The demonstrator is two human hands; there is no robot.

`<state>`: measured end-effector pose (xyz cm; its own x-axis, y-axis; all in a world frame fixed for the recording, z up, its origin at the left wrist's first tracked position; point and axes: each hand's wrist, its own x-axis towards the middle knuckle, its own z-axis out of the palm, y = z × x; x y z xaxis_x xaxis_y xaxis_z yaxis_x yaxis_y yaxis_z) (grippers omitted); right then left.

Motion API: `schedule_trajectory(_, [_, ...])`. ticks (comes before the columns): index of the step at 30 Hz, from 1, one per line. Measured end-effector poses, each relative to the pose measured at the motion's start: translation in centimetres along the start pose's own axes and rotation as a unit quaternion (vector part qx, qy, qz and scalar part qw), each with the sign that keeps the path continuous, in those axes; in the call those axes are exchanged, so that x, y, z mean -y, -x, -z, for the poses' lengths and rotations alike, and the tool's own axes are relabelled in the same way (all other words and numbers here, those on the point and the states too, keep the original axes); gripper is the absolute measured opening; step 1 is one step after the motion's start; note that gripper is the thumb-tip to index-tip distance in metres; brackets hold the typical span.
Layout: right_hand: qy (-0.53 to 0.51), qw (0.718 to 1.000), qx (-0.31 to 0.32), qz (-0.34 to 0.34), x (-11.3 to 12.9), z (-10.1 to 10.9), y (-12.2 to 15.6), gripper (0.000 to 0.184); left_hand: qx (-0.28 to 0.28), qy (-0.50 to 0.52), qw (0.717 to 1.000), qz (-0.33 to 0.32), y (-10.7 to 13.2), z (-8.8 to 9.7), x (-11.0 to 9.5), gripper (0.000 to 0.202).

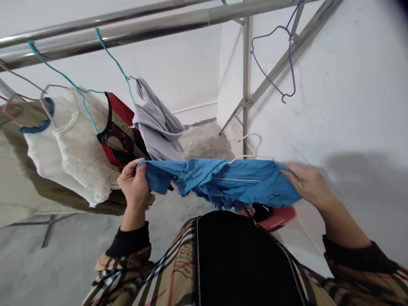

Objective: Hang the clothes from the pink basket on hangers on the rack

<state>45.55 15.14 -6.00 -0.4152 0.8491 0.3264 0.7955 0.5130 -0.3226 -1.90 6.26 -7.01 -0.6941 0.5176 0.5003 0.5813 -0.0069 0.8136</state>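
A crumpled blue garment (242, 180) with a ruffled lower edge is stretched level in front of my chest. My left hand (134, 182) is closed on its left end, thumb on top. At the other end my right hand (307, 185) pinches the cloth between thumb and fingers. A white hanger (240, 157) sits in the garment, its hook pointing away from me; part of its frame is covered by cloth. Just beyond my left hand hangs a red and black patterned garment (123, 131), beside a light grey garment (159, 123).
Overhead runs a metal rail (178, 27) with blue hangers on it. White lace tops (86, 140) and an olive garment (47, 191) hang at left. A purple hanger (291, 63) dangles at right, near the wall. Below the cloth stands a red basin (282, 216) with dark items inside.
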Motion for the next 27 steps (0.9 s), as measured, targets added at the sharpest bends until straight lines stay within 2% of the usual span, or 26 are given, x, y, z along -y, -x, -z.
schedule_trajectory(2, [-0.002, 0.998, -0.056, -0.023, -0.4, -0.1, 0.3, 0.044, -0.021, 0.013, 0.999, 0.027, 0.4, 0.1, 1.4, 0.029])
schedule_trajectory(4, [-0.006, 0.994, -0.106, -0.036, -0.4, -0.2, 0.5, 0.042, -0.01, 0.015, 0.998, 0.061, 1.0, -0.1, 3.0, 0.031])
schedule_trajectory(6, [-0.016, 0.991, -0.131, -0.029, -0.1, -0.3, 0.7, 0.038, 0.017, 0.009, 0.995, 0.097, 1.8, -0.5, 4.1, 0.032])
schedule_trajectory(8, [-0.024, 0.99, -0.136, -0.011, 0.5, -0.6, 0.8, 0.034, 0.034, -0.006, 0.995, 0.09, 2.9, -1.1, 4.2, 0.033])
schedule_trajectory(10, [-0.028, 0.99, -0.141, 0.007, 1.0, -0.9, 0.8, 0.031, 0.04, -0.024, 0.999, 0.014, 4.1, -1.7, 3.0, 0.034])
schedule_trajectory(12, [-0.034, 0.988, -0.148, 0.026, 1.6, -1.2, 0.7, 0.028, 0.056, -0.031, 0.994, -0.089, 5.3, -2.4, 0.8, 0.028])
schedule_trajectory(15, [-0.05, 0.985, -0.153, 0.062, 2.3, -1.7, 0.6, 0.025, 0.126, -0.013, 0.979, -0.158, 6.5, -3.8, -2.8, 0.018])
schedule_trajectory(18, [-0.058, 0.984, -0.144, 0.085, 2.6, -2.1, 0.6, 0.026, 0.159, -0.043, 0.971, -0.176, 7.1, -5.4, -5.1, 0.026])
schedule_trajectory(21, [-0.058, 0.984, -0.142, 0.094, 2.6, -2.2, 0.9, 0.028, 0.155, -0.08, 0.969, -0.176, 6.9, -6.7, -5.9, 0.018])
schedule_trajectory(25, [-0.044, 0.989, -0.108, 0.09, 2.9, -1.8, 1.2, 0.03, 0.175, -0.014, 0.978, -0.115, 5.6, -7.0, -6.1, 0.011])
schedule_trajectory(27, [-0.006, 0.993, -0.064, 0.095, 3.2, -1.7, 1.3, 0.031, 0.151, 0.011, 0.984, -0.093, 4.8, -6.7, -6.5, 0.01])
